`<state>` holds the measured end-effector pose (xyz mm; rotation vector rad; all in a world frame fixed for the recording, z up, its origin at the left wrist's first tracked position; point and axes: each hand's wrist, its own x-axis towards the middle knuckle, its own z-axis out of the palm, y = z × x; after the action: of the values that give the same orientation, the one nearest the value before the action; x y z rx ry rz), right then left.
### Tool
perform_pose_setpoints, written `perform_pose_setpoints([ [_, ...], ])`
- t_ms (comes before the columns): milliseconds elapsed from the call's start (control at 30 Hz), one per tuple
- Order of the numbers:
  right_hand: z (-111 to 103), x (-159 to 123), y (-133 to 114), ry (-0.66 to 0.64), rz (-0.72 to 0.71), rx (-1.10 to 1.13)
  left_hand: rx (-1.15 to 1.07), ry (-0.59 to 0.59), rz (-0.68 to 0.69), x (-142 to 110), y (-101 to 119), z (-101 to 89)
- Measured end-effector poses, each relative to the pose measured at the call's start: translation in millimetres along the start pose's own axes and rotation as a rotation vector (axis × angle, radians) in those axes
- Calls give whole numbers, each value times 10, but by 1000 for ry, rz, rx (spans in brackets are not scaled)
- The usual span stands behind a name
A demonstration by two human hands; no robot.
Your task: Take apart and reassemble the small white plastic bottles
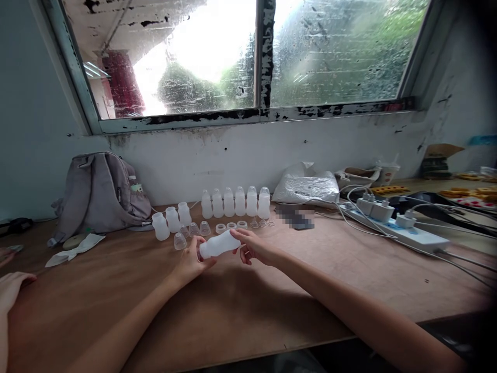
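I hold a small white plastic bottle sideways above the wooden table. My left hand grips its left end with curled fingers. My right hand pinches its right end. Behind the hands stands a row of several capped white bottles. Three open bottles stand to the left of that row. Clear domed caps and white rings lie between the bottles and my hands.
A grey backpack leans against the wall at the left. A white bag lies at the back. A power strip with plugs and cables runs along the right. Another person's hand shows at the left edge.
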<state>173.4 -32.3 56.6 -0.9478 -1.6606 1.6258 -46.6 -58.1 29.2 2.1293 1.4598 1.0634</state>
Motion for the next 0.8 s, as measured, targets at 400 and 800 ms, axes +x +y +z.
perform_pose_setpoints([
  [400,-131,132,146,129,82,139,110,125,229,63,-201,-104],
  [800,-59,106,159,148,76,175,274,178,283,36,-224,-129],
])
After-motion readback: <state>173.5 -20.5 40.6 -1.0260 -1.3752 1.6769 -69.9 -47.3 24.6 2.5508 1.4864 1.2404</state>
